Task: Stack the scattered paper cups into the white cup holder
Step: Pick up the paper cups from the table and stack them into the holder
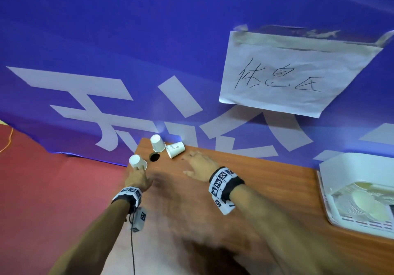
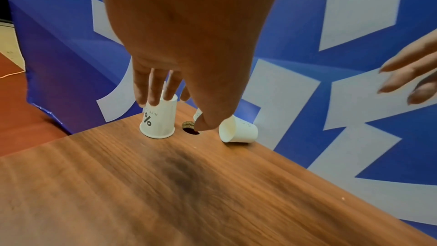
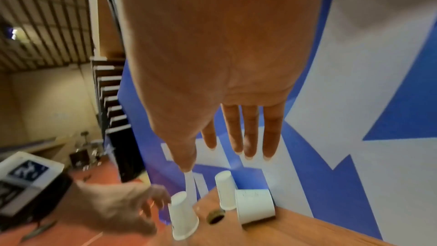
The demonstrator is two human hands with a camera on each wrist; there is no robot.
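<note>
Three white paper cups sit at the table's far left corner. The nearest cup (image 1: 138, 162) (image 2: 158, 119) (image 3: 183, 216) stands upside down at the edge. A second upside-down cup (image 1: 157, 143) (image 3: 225, 190) stands by the banner, and a third cup (image 1: 175, 148) (image 2: 238, 129) (image 3: 255, 206) lies on its side. My left hand (image 1: 138, 171) (image 2: 179, 111) reaches over the nearest cup; its fingertips (image 2: 151, 100) touch the cup's upturned base and the thumb stays apart. My right hand (image 1: 190, 163) (image 3: 212, 160) hovers open, short of the lying cup. The white cup holder (image 1: 341, 168) sits at the far right.
A round cable hole (image 1: 154, 157) (image 2: 190, 128) opens in the wooden table (image 1: 255, 189) between the cups. A blue banner (image 1: 191, 61) rises right behind the table, with a taped paper sign (image 1: 287, 72). Red floor (image 1: 53, 189) lies beyond the left edge.
</note>
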